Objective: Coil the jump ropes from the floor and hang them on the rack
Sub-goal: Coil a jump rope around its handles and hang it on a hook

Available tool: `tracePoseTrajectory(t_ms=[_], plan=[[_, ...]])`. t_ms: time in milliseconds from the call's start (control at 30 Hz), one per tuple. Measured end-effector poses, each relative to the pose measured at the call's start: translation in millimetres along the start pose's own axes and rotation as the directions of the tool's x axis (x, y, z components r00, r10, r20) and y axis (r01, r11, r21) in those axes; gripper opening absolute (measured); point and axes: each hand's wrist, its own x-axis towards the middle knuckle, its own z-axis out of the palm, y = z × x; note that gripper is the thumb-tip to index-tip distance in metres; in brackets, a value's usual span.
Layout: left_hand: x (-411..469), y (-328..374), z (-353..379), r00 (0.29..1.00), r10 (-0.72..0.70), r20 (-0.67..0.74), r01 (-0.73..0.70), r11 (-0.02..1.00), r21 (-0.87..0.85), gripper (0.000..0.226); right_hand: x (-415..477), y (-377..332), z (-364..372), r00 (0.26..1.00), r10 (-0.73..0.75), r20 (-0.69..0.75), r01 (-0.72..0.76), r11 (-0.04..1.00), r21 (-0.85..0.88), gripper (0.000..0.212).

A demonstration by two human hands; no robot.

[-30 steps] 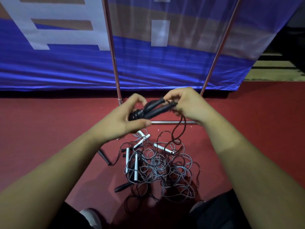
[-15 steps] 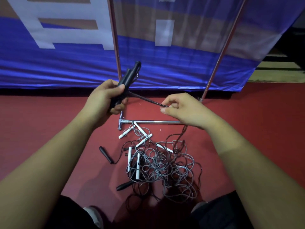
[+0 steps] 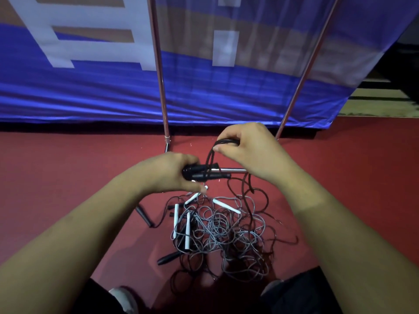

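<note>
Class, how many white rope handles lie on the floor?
5 white handles: two side by side at the pile's left, one slanted above them, one at the pile's top right, one tip showing under the left hand. The hand may hide more.

The left hand (image 3: 172,173) and right hand (image 3: 249,152) are holding a black rope (image 3: 213,176) over a tangled pile of jump ropes (image 3: 226,234) that is blocking the floor (image 3: 79,168) beneath. The rack's base bar (image 3: 235,170) and uprights (image 3: 158,64) are barring the way behind; bare floor is lying open on either side.
</note>
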Motion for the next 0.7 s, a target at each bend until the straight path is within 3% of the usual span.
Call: tracePoseTrajectory(t_ms=[67,167,300,400,467,533,633,700], plan=[[0,7,0,1.0,0.029,0.006,-0.03,0.999,0.032,0.044,2,4,-1,0.999,0.012,-0.033,-0.011,1.0,0.009,0.012],[-2,9,0,0.994,0.109,-0.013,-0.109,0.994,-0.016,0.037,6,11,-3,0.996,0.055,-0.071,-0.052,0.997,0.048,0.017],[-7,14,-3,0.961,0.269,0.063,-0.237,0.92,-0.312,0.017,8,21,-2,0.993,0.114,-0.018,-0.108,0.973,0.204,0.018],[-13,17,-6,0.945,0.321,-0.055,-0.307,0.82,-0.483,0.016,10,25,-3,0.994,0.108,0.003,-0.105,0.96,0.258,0.011],[-14,15,-8,0.951,0.248,-0.184,-0.305,0.662,-0.685,0.009,11,28,-3,0.99,0.138,0.028,-0.14,0.95,0.28,0.007],[-11,12,-9,0.956,0.117,-0.27,-0.291,0.496,-0.818,0.029,10,28,1,0.98,0.17,0.105,-0.195,0.926,0.324,0.017],[-5,12,-10,0.936,-0.044,-0.35,-0.31,0.373,-0.875,0.038,7,25,9,0.963,0.136,0.233,-0.222,0.889,0.4,0.02],[-2,10,-15,0.919,-0.138,-0.369,-0.314,0.311,-0.897,0.032,6,26,10,0.96,0.133,0.247,-0.225,0.892,0.393,0.019]])
